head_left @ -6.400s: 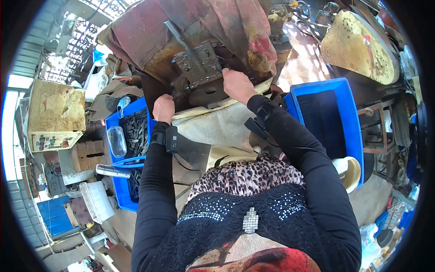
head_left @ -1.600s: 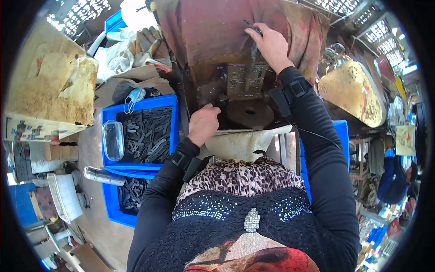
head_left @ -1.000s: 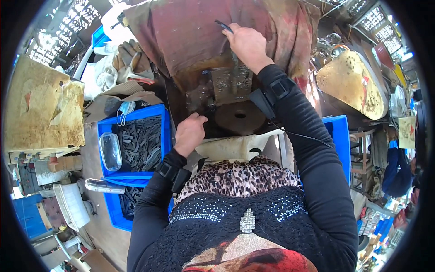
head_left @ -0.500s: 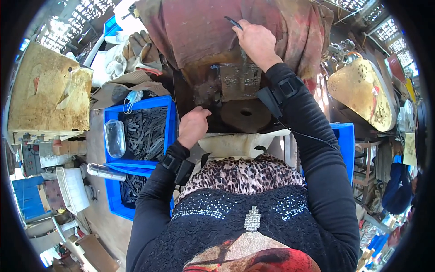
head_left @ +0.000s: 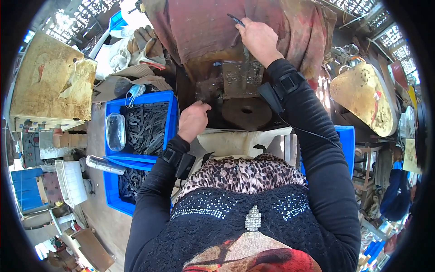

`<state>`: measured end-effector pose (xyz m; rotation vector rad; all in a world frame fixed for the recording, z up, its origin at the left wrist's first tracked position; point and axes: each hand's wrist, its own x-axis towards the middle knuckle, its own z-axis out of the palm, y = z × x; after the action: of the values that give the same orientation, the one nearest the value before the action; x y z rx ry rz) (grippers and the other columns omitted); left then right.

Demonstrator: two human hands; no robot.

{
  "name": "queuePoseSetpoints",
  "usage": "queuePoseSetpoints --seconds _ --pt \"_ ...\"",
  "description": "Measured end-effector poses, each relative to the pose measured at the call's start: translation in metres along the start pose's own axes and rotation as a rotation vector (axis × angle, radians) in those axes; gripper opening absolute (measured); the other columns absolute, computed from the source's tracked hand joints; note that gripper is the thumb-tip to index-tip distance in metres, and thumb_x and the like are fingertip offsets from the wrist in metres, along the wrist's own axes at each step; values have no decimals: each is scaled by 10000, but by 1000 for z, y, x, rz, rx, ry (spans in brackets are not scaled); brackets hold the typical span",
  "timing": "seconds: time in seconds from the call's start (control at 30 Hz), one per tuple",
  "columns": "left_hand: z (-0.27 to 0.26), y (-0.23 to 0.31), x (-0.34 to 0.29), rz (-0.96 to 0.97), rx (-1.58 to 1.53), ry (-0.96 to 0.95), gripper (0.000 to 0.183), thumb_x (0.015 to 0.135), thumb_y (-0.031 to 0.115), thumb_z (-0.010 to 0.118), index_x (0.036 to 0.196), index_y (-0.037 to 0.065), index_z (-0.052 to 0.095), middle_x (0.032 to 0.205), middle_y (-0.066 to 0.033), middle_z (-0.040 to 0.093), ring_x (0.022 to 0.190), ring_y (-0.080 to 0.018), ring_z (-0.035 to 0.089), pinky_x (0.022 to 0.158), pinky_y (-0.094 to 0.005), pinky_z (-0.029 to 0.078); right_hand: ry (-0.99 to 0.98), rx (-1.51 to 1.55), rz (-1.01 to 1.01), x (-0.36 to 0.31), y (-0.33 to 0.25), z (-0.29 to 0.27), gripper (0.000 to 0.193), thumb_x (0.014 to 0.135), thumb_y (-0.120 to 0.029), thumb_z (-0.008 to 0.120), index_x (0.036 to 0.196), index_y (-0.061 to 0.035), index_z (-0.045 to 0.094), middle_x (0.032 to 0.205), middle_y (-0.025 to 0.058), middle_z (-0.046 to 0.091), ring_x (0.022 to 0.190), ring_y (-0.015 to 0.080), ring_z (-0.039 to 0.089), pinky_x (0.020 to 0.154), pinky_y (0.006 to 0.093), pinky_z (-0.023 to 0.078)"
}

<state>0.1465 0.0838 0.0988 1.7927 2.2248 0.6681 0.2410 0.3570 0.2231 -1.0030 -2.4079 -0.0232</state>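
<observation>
My right hand (head_left: pixel 260 41) is raised over a stained red-brown cloth (head_left: pixel 204 31) and pinches a thin dark strip (head_left: pixel 234 19), whose end sticks out to the left. Below the cloth, inside a dark wet housing, lies a round brown grinding wheel (head_left: pixel 231 114) with a hole at its centre. A speckled plate (head_left: pixel 235 84) stands just behind the wheel. My left hand (head_left: pixel 193 120) is at the housing's left front edge, apart from the wheel, its fingers curled together. Whether anything is in those fingers is hidden.
Two blue bins stand at my left: the far bin (head_left: pixel 171 120) and the near bin (head_left: pixel 111 195), both with many dark strips. A clear plastic box (head_left: pixel 115 131) and a face mask (head_left: pixel 135 93) rest on the far one. Work gloves (head_left: pixel 144 43) lie behind. Another blue bin (head_left: pixel 346 145) is at right.
The whole view has shifted slightly. Both hands keep nearly the same pose and place, the right one still pinching the strip over the cloth.
</observation>
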Motion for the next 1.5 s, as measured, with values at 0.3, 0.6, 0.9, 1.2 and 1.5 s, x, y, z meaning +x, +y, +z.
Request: queuePoseSetpoints --seconds 0.3,0.6,0.9,1.2,1.5 --pt "2 2 1 -38 4 -1 160 851 56 549 896 83 700 888 -136 634 832 -356 625 717 -434 511 -10 32 -2 0 0 -3 289 950 -376 549 954 -104 645 765 168 682 751 377 671 644 488 539" --pt "2 3 1 -57 3 9 160 845 55 550 884 82 702 879 -136 633 836 -353 626 721 -432 511 -24 1 1 0 0 -3 293 951 -376 548 956 -102 654 783 171 687 757 368 675 654 473 544" --pt "7 -1 1 -29 14 15 170 831 51 544 874 78 706 875 -140 637 842 -350 630 728 -433 513 -18 7 10 -1 -1 -5 308 951 -391 543 975 -106 658 796 177 689 772 372 676 665 486 543" --pt "9 5 2 -33 67 59 214 786 62 543 891 107 724 903 -133 668 882 -323 657 777 -420 535 -36 100 -15 -2 10 -15 306 946 -375 544 989 -93 656 863 187 692 855 397 665 736 507 524" --pt "17 -6 1 8 66 130 189 794 44 554 879 82 718 872 -139 640 855 -339 630 759 -427 513 -51 159 -15 -15 4 -30 336 952 -393 529 1043 -94 650 910 205 683 903 414 643 779 524 501"
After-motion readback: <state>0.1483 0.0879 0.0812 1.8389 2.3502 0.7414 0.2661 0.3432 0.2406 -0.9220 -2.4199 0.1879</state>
